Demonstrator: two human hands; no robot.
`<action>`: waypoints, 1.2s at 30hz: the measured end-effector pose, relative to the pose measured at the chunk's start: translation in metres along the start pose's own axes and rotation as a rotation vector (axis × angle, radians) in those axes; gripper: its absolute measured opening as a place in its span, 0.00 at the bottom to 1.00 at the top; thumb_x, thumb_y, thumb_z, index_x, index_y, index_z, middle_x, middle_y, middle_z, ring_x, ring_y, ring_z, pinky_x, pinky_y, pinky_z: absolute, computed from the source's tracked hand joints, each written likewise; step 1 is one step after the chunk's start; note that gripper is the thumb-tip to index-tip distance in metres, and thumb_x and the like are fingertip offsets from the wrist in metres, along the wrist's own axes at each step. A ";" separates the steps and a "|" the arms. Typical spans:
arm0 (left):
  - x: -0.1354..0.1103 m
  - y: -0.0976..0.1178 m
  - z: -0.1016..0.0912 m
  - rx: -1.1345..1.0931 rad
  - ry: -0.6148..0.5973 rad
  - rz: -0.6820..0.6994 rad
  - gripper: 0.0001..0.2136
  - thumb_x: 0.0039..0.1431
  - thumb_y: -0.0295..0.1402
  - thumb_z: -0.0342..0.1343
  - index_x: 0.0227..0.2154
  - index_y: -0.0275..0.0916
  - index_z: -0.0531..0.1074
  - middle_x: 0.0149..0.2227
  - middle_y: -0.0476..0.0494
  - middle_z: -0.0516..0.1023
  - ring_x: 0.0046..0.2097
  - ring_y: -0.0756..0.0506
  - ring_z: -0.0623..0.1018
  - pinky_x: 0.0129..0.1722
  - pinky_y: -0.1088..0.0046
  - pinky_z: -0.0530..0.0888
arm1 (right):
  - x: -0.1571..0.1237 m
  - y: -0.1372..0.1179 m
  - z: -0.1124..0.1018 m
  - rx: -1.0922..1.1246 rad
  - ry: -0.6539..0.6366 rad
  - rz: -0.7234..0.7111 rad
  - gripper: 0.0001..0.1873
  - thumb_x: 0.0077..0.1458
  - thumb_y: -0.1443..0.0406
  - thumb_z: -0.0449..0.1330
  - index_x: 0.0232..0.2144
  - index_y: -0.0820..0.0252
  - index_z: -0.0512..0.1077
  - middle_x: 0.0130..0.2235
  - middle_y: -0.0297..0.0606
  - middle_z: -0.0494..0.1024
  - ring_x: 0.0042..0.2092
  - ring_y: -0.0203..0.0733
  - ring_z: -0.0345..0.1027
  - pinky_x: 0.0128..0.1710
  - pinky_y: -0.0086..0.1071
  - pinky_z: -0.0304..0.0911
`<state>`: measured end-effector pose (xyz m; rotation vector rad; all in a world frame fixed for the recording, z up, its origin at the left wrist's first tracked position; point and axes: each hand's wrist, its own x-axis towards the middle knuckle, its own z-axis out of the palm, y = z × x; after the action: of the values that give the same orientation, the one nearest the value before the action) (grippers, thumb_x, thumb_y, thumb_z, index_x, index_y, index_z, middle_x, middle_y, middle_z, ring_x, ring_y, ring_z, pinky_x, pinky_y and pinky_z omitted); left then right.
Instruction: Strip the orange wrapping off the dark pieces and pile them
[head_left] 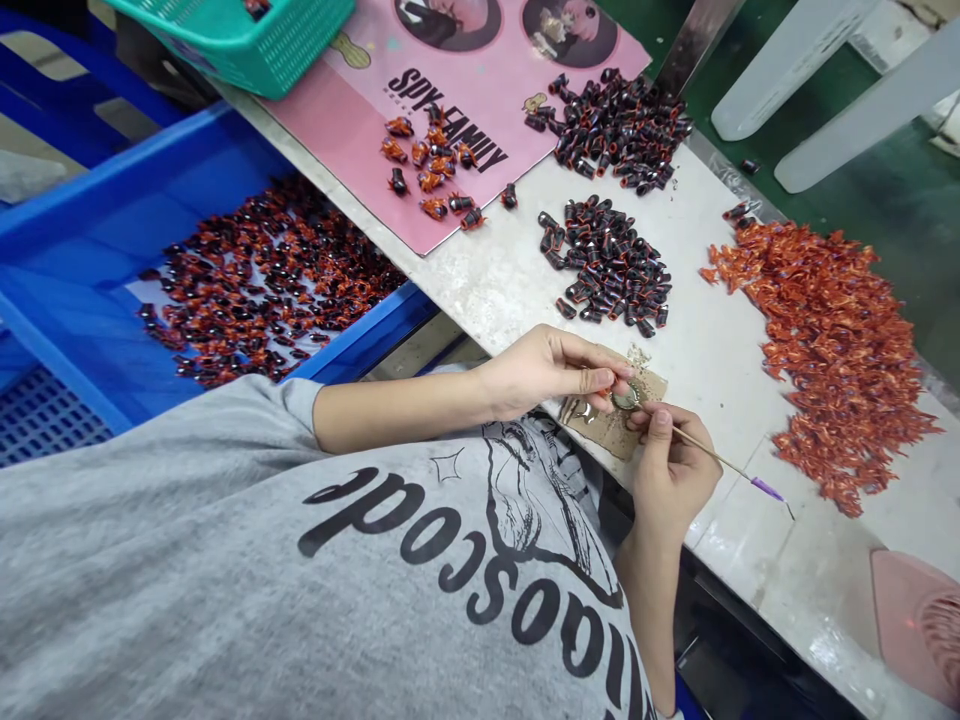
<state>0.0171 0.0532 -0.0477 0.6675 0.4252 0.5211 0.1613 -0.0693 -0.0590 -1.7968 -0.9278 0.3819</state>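
My left hand (551, 372) pinches a small round metal piece (625, 398) between thumb and fingers at the table's near edge. My right hand (670, 468) is closed round a thin stick (724, 463) with a purple tip, its end at the metal piece. Both hands hover over a scrap of brown cardboard (609, 428). Two heaps of small dark wound parts (611, 262) lie just beyond the hands.
A heap of orange parts (836, 340) lies at the right. A pink printed sheet (450, 110) carries a few finished pieces. A blue crate (112, 250) at the left holds many dark-and-orange parts. A green basket (240, 40) stands behind.
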 end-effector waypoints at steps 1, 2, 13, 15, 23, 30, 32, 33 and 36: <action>-0.001 0.001 0.001 0.004 -0.007 -0.008 0.12 0.43 0.34 0.75 0.31 0.36 0.83 0.34 0.43 0.85 0.34 0.51 0.83 0.40 0.73 0.81 | 0.000 0.000 0.000 -0.006 0.000 -0.002 0.20 0.61 0.50 0.59 0.32 0.60 0.77 0.28 0.35 0.78 0.32 0.36 0.73 0.35 0.30 0.67; -0.001 0.001 0.001 0.012 -0.013 -0.014 0.12 0.44 0.34 0.75 0.32 0.36 0.84 0.34 0.43 0.85 0.32 0.52 0.82 0.40 0.74 0.80 | 0.000 0.000 -0.001 -0.008 0.000 -0.003 0.20 0.62 0.50 0.59 0.32 0.60 0.77 0.28 0.35 0.78 0.32 0.36 0.73 0.35 0.30 0.67; -0.004 0.001 0.001 0.011 -0.104 -0.033 0.12 0.45 0.33 0.74 0.34 0.36 0.84 0.35 0.42 0.85 0.32 0.53 0.81 0.39 0.76 0.80 | -0.001 -0.011 0.002 0.150 0.117 -0.007 0.17 0.60 0.52 0.62 0.32 0.61 0.75 0.27 0.34 0.77 0.28 0.35 0.71 0.31 0.30 0.66; -0.004 0.002 0.001 -0.011 -0.115 -0.061 0.13 0.45 0.32 0.75 0.34 0.35 0.83 0.33 0.44 0.84 0.31 0.54 0.80 0.38 0.76 0.79 | -0.003 -0.017 0.001 0.204 0.160 -0.022 0.16 0.60 0.54 0.63 0.32 0.61 0.75 0.27 0.33 0.76 0.28 0.35 0.71 0.30 0.30 0.66; -0.005 0.002 0.005 -0.088 -0.131 -0.150 0.14 0.43 0.31 0.75 0.31 0.31 0.79 0.30 0.46 0.82 0.30 0.54 0.81 0.34 0.79 0.78 | -0.012 -0.043 0.002 0.318 0.132 -0.301 0.10 0.63 0.60 0.60 0.32 0.59 0.75 0.29 0.35 0.75 0.30 0.37 0.71 0.28 0.33 0.66; -0.006 0.005 0.008 -0.106 -0.160 -0.152 0.15 0.41 0.32 0.76 0.30 0.32 0.78 0.27 0.48 0.82 0.28 0.55 0.80 0.31 0.82 0.77 | -0.015 -0.044 0.002 0.163 0.019 -0.463 0.07 0.64 0.66 0.57 0.38 0.56 0.76 0.31 0.36 0.78 0.34 0.40 0.74 0.31 0.36 0.70; -0.006 0.005 0.008 -0.099 -0.161 -0.152 0.16 0.41 0.33 0.76 0.30 0.32 0.78 0.27 0.49 0.82 0.28 0.55 0.80 0.31 0.82 0.76 | -0.014 -0.042 0.001 0.113 0.003 -0.512 0.08 0.64 0.66 0.57 0.39 0.56 0.76 0.31 0.36 0.78 0.35 0.41 0.74 0.32 0.37 0.70; -0.006 0.005 0.008 -0.095 -0.161 -0.152 0.16 0.42 0.34 0.76 0.31 0.32 0.78 0.28 0.48 0.82 0.28 0.55 0.80 0.31 0.82 0.76 | -0.014 -0.041 0.000 0.097 -0.004 -0.534 0.08 0.63 0.67 0.57 0.40 0.55 0.76 0.32 0.36 0.79 0.35 0.41 0.75 0.33 0.36 0.70; -0.006 0.005 0.008 -0.077 -0.154 -0.153 0.16 0.42 0.34 0.76 0.31 0.32 0.78 0.29 0.48 0.82 0.28 0.55 0.80 0.32 0.81 0.76 | -0.014 -0.040 0.000 0.064 -0.018 -0.567 0.08 0.63 0.68 0.56 0.41 0.55 0.76 0.33 0.35 0.79 0.37 0.40 0.75 0.34 0.35 0.70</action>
<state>0.0149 0.0489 -0.0375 0.5914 0.3065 0.3369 0.1361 -0.0730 -0.0257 -1.3960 -1.3661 0.0641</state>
